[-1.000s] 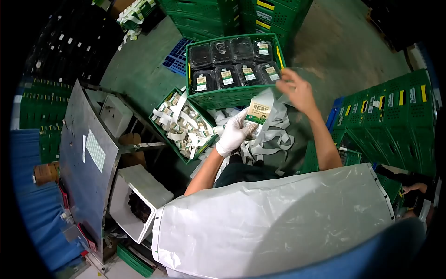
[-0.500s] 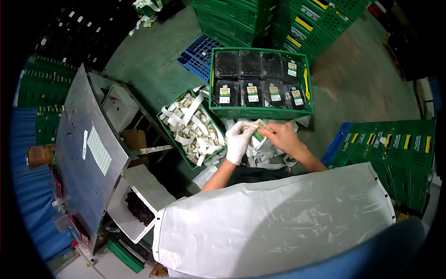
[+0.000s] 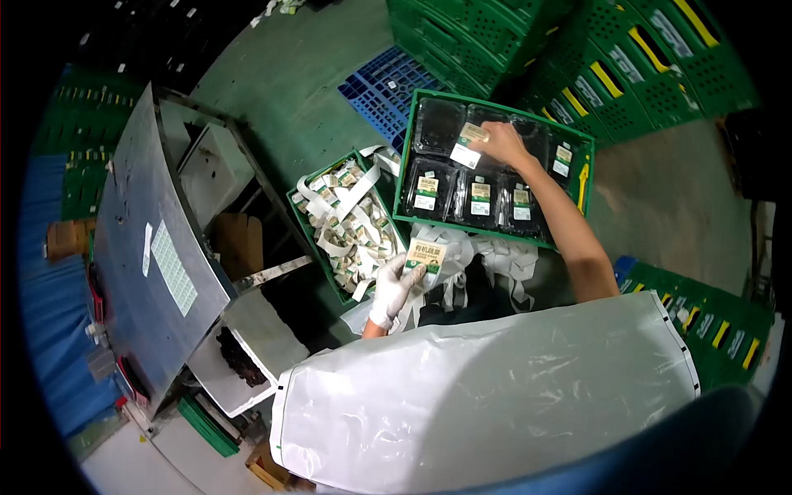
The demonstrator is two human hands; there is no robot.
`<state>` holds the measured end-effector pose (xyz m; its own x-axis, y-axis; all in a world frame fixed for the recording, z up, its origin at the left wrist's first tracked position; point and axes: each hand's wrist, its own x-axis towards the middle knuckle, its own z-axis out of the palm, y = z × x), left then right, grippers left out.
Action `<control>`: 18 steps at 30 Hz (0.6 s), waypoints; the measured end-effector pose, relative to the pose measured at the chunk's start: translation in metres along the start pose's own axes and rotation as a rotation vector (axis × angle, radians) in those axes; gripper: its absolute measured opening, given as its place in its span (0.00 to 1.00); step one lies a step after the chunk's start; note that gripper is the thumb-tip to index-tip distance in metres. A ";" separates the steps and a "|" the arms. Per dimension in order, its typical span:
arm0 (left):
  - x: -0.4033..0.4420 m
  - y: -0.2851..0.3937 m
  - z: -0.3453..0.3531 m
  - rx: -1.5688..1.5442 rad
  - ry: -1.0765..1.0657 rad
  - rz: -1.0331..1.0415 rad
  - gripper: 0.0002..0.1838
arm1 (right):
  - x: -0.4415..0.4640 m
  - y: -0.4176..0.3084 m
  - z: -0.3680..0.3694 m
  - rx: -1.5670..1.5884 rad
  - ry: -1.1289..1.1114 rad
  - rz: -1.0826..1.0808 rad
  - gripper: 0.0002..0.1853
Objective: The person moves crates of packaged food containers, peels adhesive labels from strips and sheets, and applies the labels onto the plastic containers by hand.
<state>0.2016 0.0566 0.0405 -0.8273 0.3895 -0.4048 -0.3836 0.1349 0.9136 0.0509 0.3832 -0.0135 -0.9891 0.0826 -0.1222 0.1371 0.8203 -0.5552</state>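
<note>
My left hand (image 3: 394, 290), in a white glove, grips a stack of printed labels (image 3: 426, 255) between thumb and fingers. My bare right hand (image 3: 500, 142) pinches a single label (image 3: 470, 146) over the back row of a green crate (image 3: 495, 233). Dark clear-lidded boxes fill that crate in two rows. Labels show on a front-left box (image 3: 427, 191), on other front-row boxes, and on the back-right box (image 3: 561, 159). Beside the crate, a second green crate (image 3: 308, 239) holds many labels and white backing strips (image 3: 351, 198).
White backing strips (image 3: 507, 262) lie below the box crate. Green crates (image 3: 470, 41) stand stacked behind, by a blue pallet (image 3: 386, 92). A metal panel (image 3: 157, 247) and a white foam box (image 3: 268, 338) are at left. White sheeting (image 3: 487, 396) spans the front.
My right hand has left the label stack near my left hand and moved up over the box crate, with a label in its fingers. The view has shifted, moving the crates right.
</note>
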 end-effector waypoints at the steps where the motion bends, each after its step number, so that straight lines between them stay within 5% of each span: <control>1: 0.003 -0.005 0.001 -0.183 0.022 -0.114 0.09 | 0.021 0.009 0.017 -0.016 -0.012 -0.037 0.24; 7: 0.034 -0.027 0.047 -0.469 0.362 -0.293 0.17 | 0.114 0.040 0.088 -0.033 -0.132 -0.100 0.22; 13: 0.072 -0.036 0.071 -0.154 0.531 -0.166 0.14 | 0.146 0.065 0.144 -0.303 -0.233 -0.131 0.28; 15: 0.085 -0.018 0.080 -0.162 0.624 -0.167 0.10 | 0.135 0.049 0.132 -0.549 -0.002 -0.176 0.35; 16: 0.091 -0.012 0.081 -0.157 0.672 -0.164 0.07 | 0.128 0.046 0.125 -0.526 0.022 -0.211 0.39; 18: 0.107 -0.006 0.084 -0.204 0.708 -0.076 0.05 | 0.102 0.031 0.095 -0.191 -0.163 -0.202 0.32</control>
<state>0.1499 0.1743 -0.0057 -0.8360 -0.3041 -0.4568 -0.4616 -0.0604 0.8850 -0.0409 0.3635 -0.1215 -0.9713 -0.1723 -0.1642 -0.0894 0.9033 -0.4195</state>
